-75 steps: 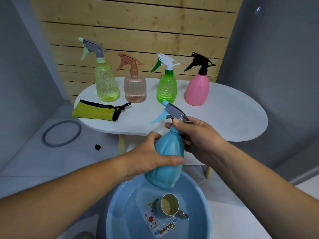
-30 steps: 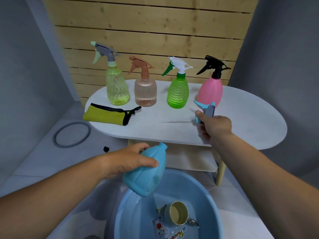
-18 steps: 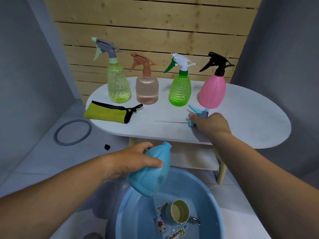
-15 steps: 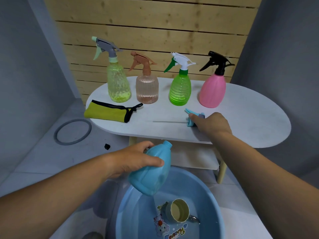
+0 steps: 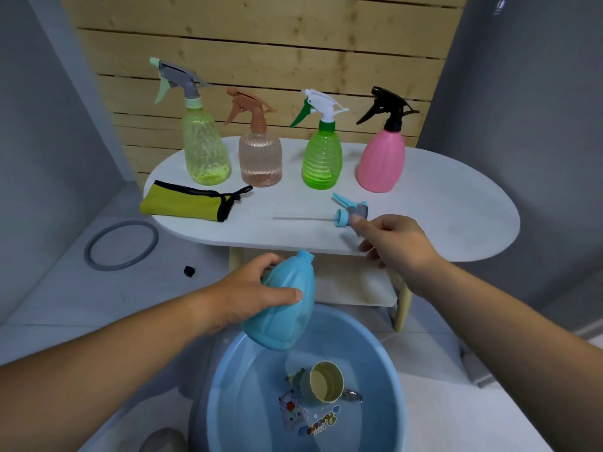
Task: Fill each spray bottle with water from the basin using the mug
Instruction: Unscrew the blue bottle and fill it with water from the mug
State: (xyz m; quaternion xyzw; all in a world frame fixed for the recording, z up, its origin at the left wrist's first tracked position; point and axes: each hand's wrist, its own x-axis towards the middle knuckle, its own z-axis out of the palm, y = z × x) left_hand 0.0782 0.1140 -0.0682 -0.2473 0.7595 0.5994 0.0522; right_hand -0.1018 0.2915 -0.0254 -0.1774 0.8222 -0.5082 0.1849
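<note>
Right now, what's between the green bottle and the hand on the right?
In the head view, the blue spray top lies on the table between the green bottle and the right hand, fingertips touching it.

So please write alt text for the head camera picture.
The left hand holds an uncapped blue bottle over a blue basin with a mug inside, while the right hand touches its sprayer head on the white table.

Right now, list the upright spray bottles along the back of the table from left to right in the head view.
yellow-green bottle → peach ribbed bottle → green bottle → pink bottle
</note>
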